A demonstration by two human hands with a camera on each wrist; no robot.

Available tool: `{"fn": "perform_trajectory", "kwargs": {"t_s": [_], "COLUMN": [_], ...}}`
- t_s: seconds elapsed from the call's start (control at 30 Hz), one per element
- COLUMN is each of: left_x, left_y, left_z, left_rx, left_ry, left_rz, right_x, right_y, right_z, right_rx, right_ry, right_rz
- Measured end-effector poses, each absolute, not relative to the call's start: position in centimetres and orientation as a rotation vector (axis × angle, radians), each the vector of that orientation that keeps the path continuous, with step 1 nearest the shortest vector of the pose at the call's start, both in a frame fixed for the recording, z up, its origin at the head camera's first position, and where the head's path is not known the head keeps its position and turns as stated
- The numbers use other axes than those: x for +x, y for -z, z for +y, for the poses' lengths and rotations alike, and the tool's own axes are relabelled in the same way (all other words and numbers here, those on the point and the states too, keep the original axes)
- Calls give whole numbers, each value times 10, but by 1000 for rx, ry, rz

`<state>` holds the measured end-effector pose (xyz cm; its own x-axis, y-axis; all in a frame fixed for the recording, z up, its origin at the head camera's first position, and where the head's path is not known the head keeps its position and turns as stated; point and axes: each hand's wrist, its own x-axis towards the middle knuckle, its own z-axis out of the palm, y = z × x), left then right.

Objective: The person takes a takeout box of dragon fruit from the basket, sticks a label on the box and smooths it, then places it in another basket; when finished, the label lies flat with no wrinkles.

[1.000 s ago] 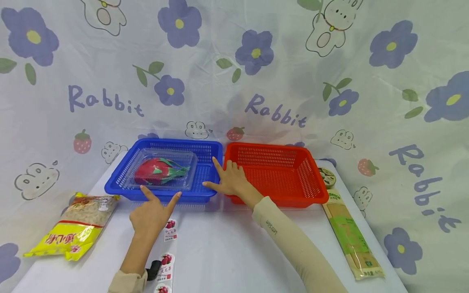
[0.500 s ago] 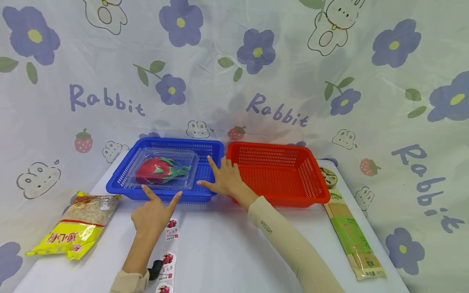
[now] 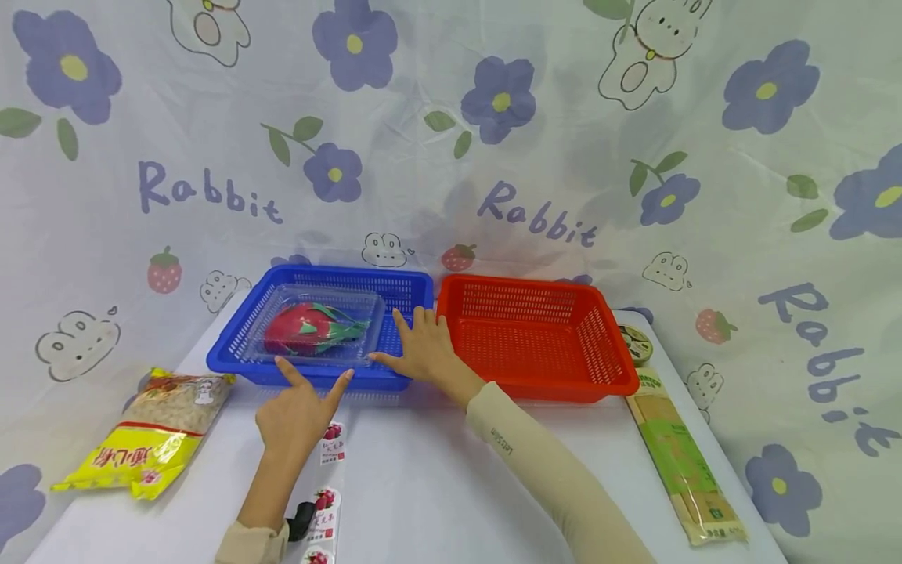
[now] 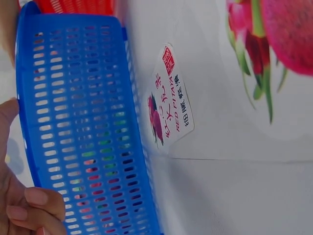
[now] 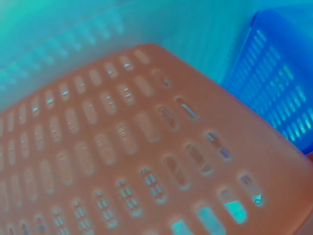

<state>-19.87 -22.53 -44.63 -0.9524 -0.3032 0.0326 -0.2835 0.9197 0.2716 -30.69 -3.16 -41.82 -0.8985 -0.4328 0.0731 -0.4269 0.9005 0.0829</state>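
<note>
A dragon fruit [image 3: 299, 325] lies inside a clear plastic box [image 3: 369, 333] within the blue basket [image 3: 236, 364]. My left hand [image 3: 290, 419] is at that basket's front rim, thumb and index finger spread and the other fingers folded; it holds nothing. In the left wrist view, a fingertip [image 4: 9, 111] appears at the rim of the blue basket. My right hand [image 3: 423, 348] reaches over the right end of the blue basket with fingers spread, close to the box's right side. Whether it touches the box I cannot tell. The right wrist view shows basket walls only.
A red basket [image 3: 546, 388] stands right of the blue one. A yellow food bag [image 3: 148, 439] lies at left. A long green-and-tan packet [image 3: 683, 462] and a round tin [image 3: 636, 343] lie at right. A strip of dragon fruit stickers [image 3: 324, 509] runs beside the left forearm.
My right hand has moved left, from the right end of the blue basket towards the clear box. The left hand stays at the rim.
</note>
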Motion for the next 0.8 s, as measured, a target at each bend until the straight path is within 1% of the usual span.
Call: {"fn": "perform_trajectory", "kwargs": {"t_s": [0.17,0.4,0.8], "left_x": [-199,-200,-199], "left_y": [446,446,452], "left_z": [-225,-226,-226], "left_rx": [463,459,441], "left_ry": [405,407,462], "left_rz": [-2997,-3001,-2960], "right_x": [-308,-305,-307], "right_y": [421,418,421], "right_z": [-39,-46,-46], "right_rx": [629,637,634], "right_ry": [128,227,255], "right_rz": [-2967,-2975,-2980]}}
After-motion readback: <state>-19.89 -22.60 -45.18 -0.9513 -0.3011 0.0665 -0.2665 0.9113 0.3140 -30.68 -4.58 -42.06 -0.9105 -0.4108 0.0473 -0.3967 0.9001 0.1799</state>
